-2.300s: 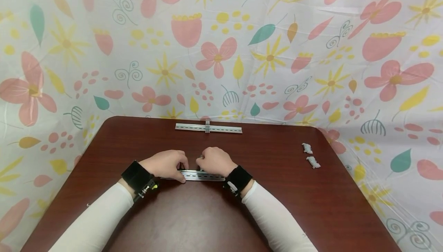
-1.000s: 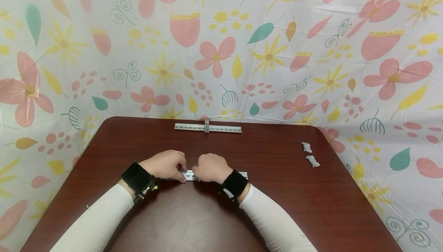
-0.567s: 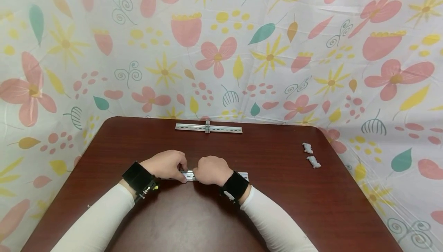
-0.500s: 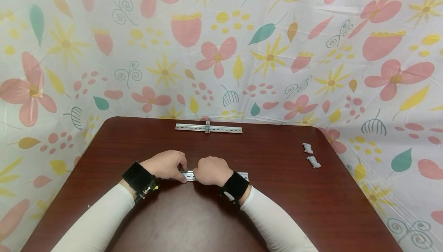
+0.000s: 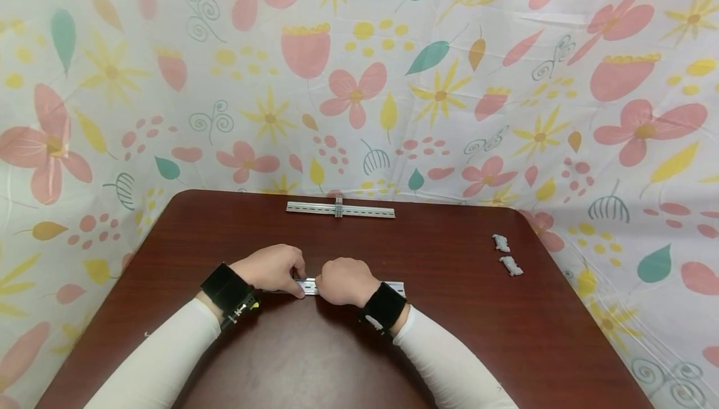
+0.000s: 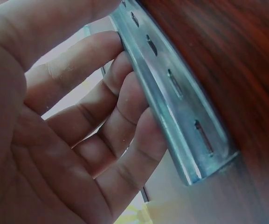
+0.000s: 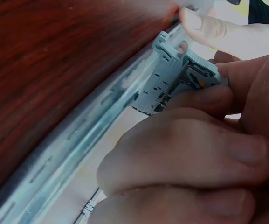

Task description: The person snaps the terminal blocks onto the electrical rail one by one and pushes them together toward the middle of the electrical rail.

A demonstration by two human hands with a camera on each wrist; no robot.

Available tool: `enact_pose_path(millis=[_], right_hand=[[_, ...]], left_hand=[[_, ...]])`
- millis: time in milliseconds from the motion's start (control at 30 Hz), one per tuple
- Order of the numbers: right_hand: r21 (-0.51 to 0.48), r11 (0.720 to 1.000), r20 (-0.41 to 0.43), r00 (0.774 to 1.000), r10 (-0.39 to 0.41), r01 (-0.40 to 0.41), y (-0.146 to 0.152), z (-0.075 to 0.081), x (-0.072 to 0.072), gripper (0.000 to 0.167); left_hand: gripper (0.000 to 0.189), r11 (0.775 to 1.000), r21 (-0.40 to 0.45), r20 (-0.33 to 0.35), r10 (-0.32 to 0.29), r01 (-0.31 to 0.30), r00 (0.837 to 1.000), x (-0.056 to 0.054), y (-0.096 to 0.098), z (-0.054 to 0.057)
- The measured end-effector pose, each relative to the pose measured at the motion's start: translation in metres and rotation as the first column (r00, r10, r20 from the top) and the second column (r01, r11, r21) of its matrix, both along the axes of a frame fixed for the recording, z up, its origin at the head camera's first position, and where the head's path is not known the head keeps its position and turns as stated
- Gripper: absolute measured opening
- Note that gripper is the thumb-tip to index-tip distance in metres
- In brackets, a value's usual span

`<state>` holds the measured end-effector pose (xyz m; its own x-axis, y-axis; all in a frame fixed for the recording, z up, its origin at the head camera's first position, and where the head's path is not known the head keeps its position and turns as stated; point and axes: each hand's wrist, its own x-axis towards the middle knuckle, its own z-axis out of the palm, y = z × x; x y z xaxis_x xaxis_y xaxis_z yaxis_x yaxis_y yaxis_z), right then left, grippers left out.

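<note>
A slotted metal DIN rail (image 5: 309, 286) lies across the table in front of the person. My left hand (image 5: 271, 268) grips its left part, thumb on the near edge; in the left wrist view the curled fingertips press along one long edge of the rail (image 6: 185, 102). Close beside it, my right hand (image 5: 347, 281) is bent over the rail's middle. The right wrist view shows this hand (image 7: 185, 149) pinching a grey terminal block (image 7: 164, 79), which sits against the rail (image 7: 73, 133) near the left thumb. From the head view the block is hidden under the hand.
At the table's far edge lies another DIN rail (image 5: 309, 208) with grey blocks (image 5: 339, 206) across its middle. Two loose grey terminal blocks, one farther (image 5: 501, 243) and one nearer (image 5: 511, 265), lie at the right. A flowered curtain (image 5: 359, 84) hangs behind the brown table (image 5: 449, 309).
My right hand has come down and nearer, from behind the rail to over it, uncovering the rail's right end. Over the last half second it barely moves. My left hand keeps its grip.
</note>
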<state>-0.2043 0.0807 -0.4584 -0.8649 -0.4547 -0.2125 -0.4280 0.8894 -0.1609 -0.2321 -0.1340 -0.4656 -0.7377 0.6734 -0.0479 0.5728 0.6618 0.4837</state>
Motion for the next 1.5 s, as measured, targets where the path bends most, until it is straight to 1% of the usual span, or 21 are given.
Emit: enact_pose_path(millis=[133,300,333,400,533,567,700,867,1100,1267,1367,1500], right_hand=[[-0.001,1.000,-0.027,0.999,0.026,-0.026,0.002,-0.001,0.001,0.052],[-0.003,0.999,-0.044,0.998,0.038,-0.038,0.001,-0.005,0.001,0.051],[-0.009,0.999,-0.067,0.996,0.052,-0.052,0.003,-0.012,-0.002,0.052],[-0.001,0.999,-0.074,0.996,0.050,-0.050,0.003,-0.013,-0.002,0.052],[0.016,0.998,-0.103,0.993,0.057,-0.056,0.003,-0.013,0.003,0.051],[0.034,0.998,-0.091,0.995,0.048,-0.046,0.000,-0.006,0.007,0.050],[0.067,0.996,-0.146,0.987,0.074,-0.064,0.000,-0.009,0.012,0.050],[0.081,0.994,-0.170,0.981,0.093,-0.080,0.001,-0.013,0.013,0.053],[0.064,0.995,-0.167,0.982,0.086,-0.076,0.001,-0.013,0.013,0.051],[0.021,0.998,-0.154,0.986,0.059,-0.057,0.002,-0.012,0.013,0.048],[-0.003,0.998,-0.153,0.987,0.057,-0.058,0.004,-0.013,0.013,0.047],[-0.031,0.998,-0.156,0.986,0.055,-0.061,0.006,-0.014,0.011,0.047]], left_hand=[[0.021,1.000,-0.001,-0.003,-0.001,0.001,1.000,-0.001,0.000,-0.001],[0.020,1.000,0.004,-0.006,-0.005,0.005,1.000,0.000,-0.001,-0.001],[0.020,1.000,0.003,-0.006,-0.006,0.006,1.000,0.000,-0.001,-0.001],[0.020,1.000,-0.001,-0.006,-0.006,0.006,1.000,0.000,-0.001,-0.001],[0.021,1.000,-0.014,-0.014,-0.001,0.000,1.000,0.000,0.000,-0.001],[0.021,1.000,-0.015,-0.017,-0.001,0.001,1.000,0.000,0.000,-0.001],[0.022,1.000,-0.017,-0.030,-0.004,0.003,1.000,-0.001,0.000,-0.003],[0.023,1.000,-0.009,-0.034,-0.012,0.011,0.999,-0.002,-0.001,-0.005],[0.021,1.000,-0.014,-0.037,-0.014,0.013,0.999,-0.001,0.000,-0.004],[0.022,1.000,-0.012,-0.031,-0.006,0.005,1.000,0.001,0.001,-0.003],[0.022,1.000,-0.011,-0.017,0.004,-0.004,1.000,0.001,0.001,-0.003],[0.022,1.000,-0.009,-0.016,0.006,-0.006,1.000,0.001,0.000,-0.004]])
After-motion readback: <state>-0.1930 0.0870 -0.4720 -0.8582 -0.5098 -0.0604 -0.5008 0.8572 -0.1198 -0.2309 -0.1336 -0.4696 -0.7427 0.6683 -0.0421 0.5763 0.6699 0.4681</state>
